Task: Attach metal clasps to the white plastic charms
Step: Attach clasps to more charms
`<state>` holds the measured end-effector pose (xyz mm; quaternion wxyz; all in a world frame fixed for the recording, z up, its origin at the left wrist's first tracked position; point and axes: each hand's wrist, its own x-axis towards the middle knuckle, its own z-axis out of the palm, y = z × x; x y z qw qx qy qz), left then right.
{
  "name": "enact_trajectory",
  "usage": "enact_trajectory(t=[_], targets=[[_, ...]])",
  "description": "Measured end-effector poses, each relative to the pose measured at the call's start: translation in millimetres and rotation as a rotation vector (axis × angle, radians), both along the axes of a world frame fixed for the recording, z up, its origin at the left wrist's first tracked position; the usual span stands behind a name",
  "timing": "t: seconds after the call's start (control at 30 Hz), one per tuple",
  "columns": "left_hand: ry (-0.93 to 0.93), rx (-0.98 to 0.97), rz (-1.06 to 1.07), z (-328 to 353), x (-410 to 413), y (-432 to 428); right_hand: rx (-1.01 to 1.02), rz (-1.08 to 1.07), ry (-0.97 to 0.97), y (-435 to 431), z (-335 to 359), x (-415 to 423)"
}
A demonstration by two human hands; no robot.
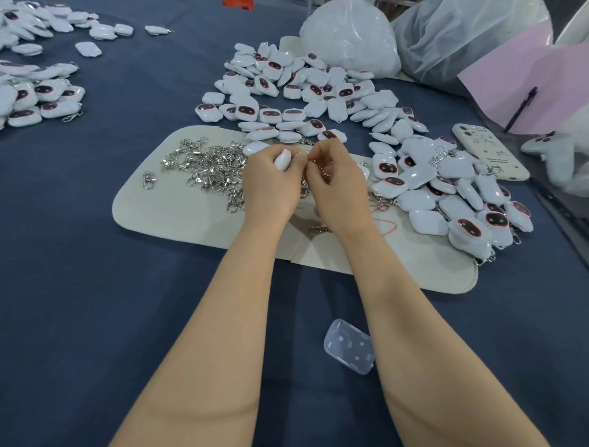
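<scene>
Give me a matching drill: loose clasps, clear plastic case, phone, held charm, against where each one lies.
1 loose clasps
2 clear plastic case
3 phone
4 held charm

A in the left hand
B on the blue cloth, nearest the person
C heaped on the cream mat
D far right, past the charm pile

Pairs: 1-C, 2-B, 3-D, 4-A

The curled fingers of the left hand point(271, 182) cover most of the white charm point(283, 160) it grips, so its face side cannot be seen. The metal clasp point(320, 170) pinched by the right hand point(334, 185) shows only as a sliver between the fingers; whether it is hooked to the charm cannot be told. The clasp pile point(207, 166) runs behind the left hand. The charm heap point(28, 99) at far left is cut by the left edge and an orange object point(238, 3) by the top edge. A white shape point(554, 153) at the right edge is blurred.
</scene>
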<state>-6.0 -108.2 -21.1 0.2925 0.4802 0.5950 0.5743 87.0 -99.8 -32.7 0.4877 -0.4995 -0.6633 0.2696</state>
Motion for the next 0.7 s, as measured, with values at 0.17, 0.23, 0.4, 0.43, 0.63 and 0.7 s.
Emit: enact_trajectory(t=[0.17, 0.23, 0.4, 0.43, 0.63, 0.7], targets=[[-0.112, -0.021, 0.006, -0.3, 3.0, 1.1, 0.034, -0.121, 0.026, -0.4, -0.2, -4.4], [-0.217, -0.05, 0.011, -0.9, 3.7, 1.3, 0.019, -0.132, 0.035, 0.1, -0.8, -5.1], [-0.373, -0.096, -0.023, -0.6, 4.9, 1.7, 0.041, -0.182, 0.041, 1.4, -1.0, -4.5], [-0.376, -0.089, -0.028, -0.2, 5.2, 2.1, 0.056, -0.179, 0.047, 1.1, -0.1, -4.4], [-0.348, -0.074, -0.025, -1.9, 6.6, 1.9, 0.043, -0.153, 0.068, 0.4, 0.7, -5.3], [-0.333, -0.064, -0.021, -1.7, 6.4, 2.4, 0.044, -0.16, 0.084, 0.3, 0.8, -5.8]])
